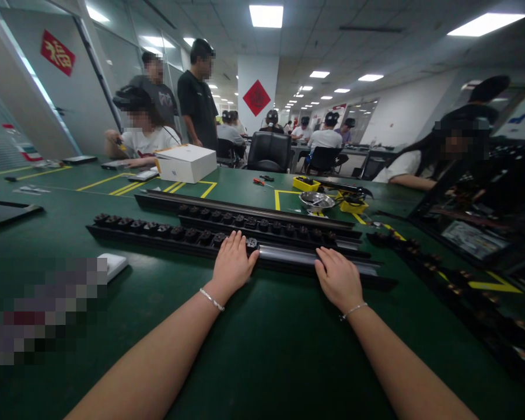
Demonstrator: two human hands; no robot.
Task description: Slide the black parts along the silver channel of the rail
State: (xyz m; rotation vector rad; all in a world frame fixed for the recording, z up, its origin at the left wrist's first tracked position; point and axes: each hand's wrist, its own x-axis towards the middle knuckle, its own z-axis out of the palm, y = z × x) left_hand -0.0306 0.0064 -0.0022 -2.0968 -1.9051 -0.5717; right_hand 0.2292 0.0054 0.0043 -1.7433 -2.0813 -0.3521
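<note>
Nearest black socket rail [192, 236] is pressed flat on green counter [254, 326] by L hand [233, 263] and R hand [339, 277]; fingers extended, nothing gripped. Step judged: seating/aligning; steady even pressure req'd next.

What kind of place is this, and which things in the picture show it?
Probably an assembly workshop in an open office hall. Both hands, left hand and right hand, rest on a long black rail on a green table with yellow parts trays; other seated people work nearby.
</note>
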